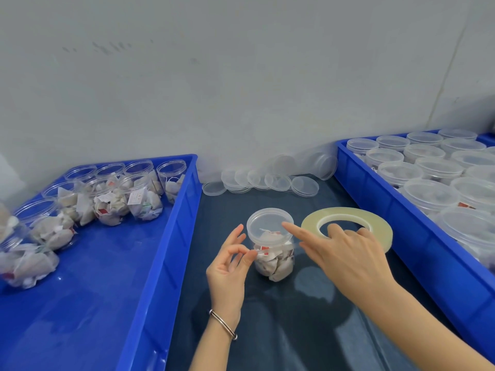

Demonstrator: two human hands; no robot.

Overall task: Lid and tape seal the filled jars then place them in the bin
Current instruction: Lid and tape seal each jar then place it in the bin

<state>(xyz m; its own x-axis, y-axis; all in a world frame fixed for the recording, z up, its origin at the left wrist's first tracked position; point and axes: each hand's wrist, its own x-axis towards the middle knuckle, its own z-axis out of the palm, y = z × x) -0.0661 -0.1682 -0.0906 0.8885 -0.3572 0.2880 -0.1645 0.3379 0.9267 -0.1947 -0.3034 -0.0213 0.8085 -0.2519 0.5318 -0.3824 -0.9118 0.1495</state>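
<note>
Left hand (pixel 229 266) pinches the tape end (pixel 255 252) against the lidded jar (pixel 270 243); right hand (pixel 345 253), fingers hooked through the tape roll (pixel 348 226), forefinger steadying the lid to anchor the wrap.

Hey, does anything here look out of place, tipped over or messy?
Mostly tidy. Two things stand out: some open jars in the left bin lie tipped on their sides, and the spare lids by the wall sit in a loose, overlapping heap. Nothing looks spilled.

Two blue bins (pixel 171 236), at nine and three o'clock; one tape roll (pixel 385 226); one jar (pixel 273 247) between them.
</note>
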